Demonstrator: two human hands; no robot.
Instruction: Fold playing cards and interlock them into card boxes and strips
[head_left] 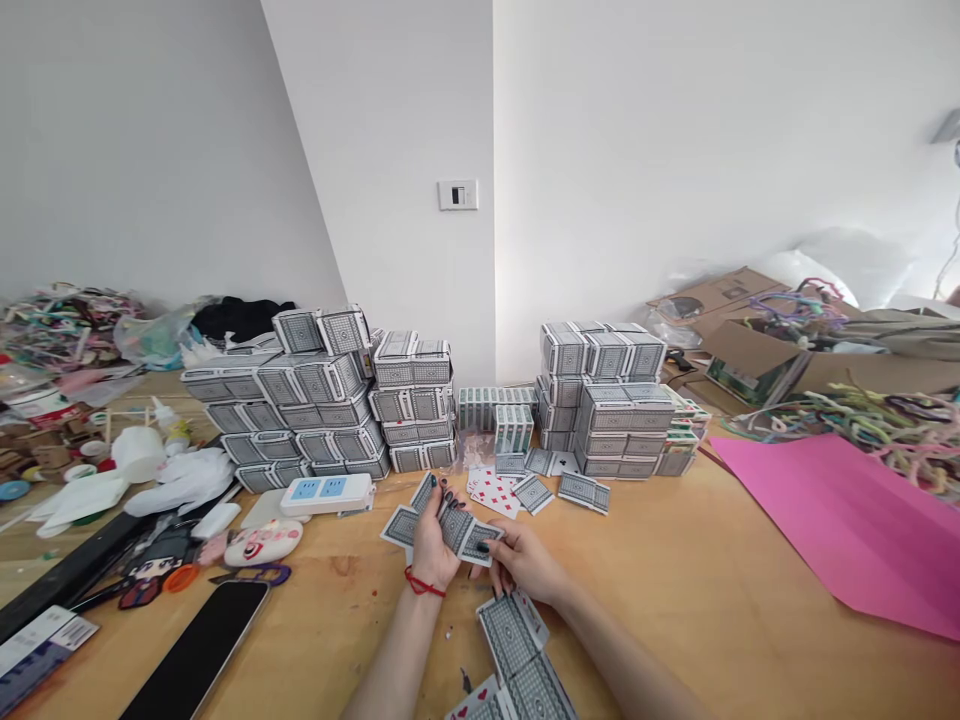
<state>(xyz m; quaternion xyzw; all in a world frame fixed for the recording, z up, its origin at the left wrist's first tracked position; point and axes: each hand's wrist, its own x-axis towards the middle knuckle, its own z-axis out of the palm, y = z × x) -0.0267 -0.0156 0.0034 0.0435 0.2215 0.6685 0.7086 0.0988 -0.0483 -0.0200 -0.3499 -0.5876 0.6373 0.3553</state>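
A: What sits around the power strip (328, 494) on the table (735, 600)?

B: The left card stacks (300, 415) rise right behind it. The phone (199, 650) lies in front of it, to its left.

A: And to its right?

B: The left hand (435, 550) is nearer to it, the right hand (532, 565) farther off, with held cards (456, 526) between them. Loose cards (533, 493) lie farther right of it than the left hand; the right card stacks (626, 425) stand behind and right of it.

A: Farther out?

B: The paper sheet (847, 530) lies well to its right, the cardboard box (810, 372) behind and far right.
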